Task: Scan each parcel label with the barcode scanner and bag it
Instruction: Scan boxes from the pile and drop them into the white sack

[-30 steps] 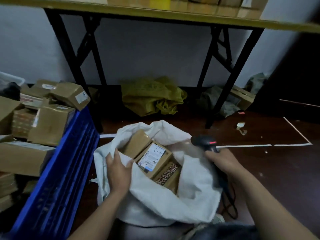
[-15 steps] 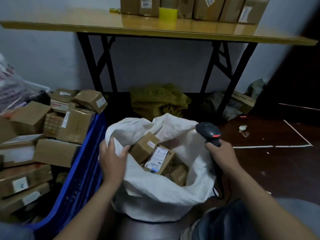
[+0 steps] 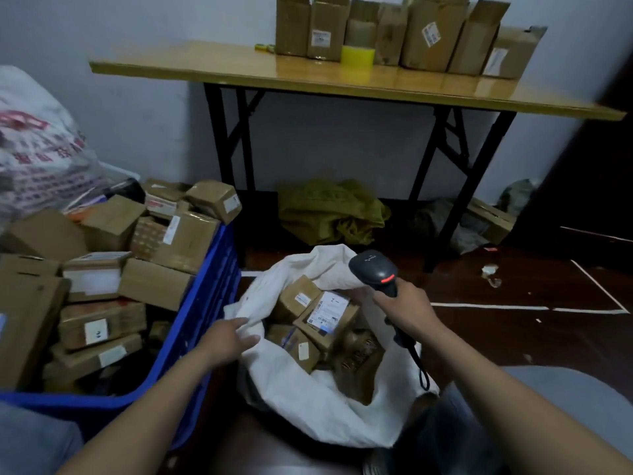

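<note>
A white woven bag (image 3: 308,399) stands open on the dark floor between my knees. Several brown parcels lie inside it; the top one (image 3: 325,313) shows a white label. My left hand (image 3: 227,337) rests on the bag's left rim with its fingers stretched out. My right hand (image 3: 406,306) grips the handle of a black barcode scanner (image 3: 373,269), held just above the bag's right rim with a red light glowing on it. To the left, a blue crate (image 3: 212,303) is heaped with labelled cardboard parcels (image 3: 164,241).
A yellow folding table (image 3: 342,77) stands against the wall and carries a row of cartons and a yellow tape roll (image 3: 358,56). Under it lie an olive sack (image 3: 329,214) and a box (image 3: 489,217). A printed plastic bag (image 3: 37,149) sits far left.
My head has tilted up, so the tabletop and its cartons came into view. My left hand loosened from gripping the bag's rim to lying on it. The scanner rose slightly.
</note>
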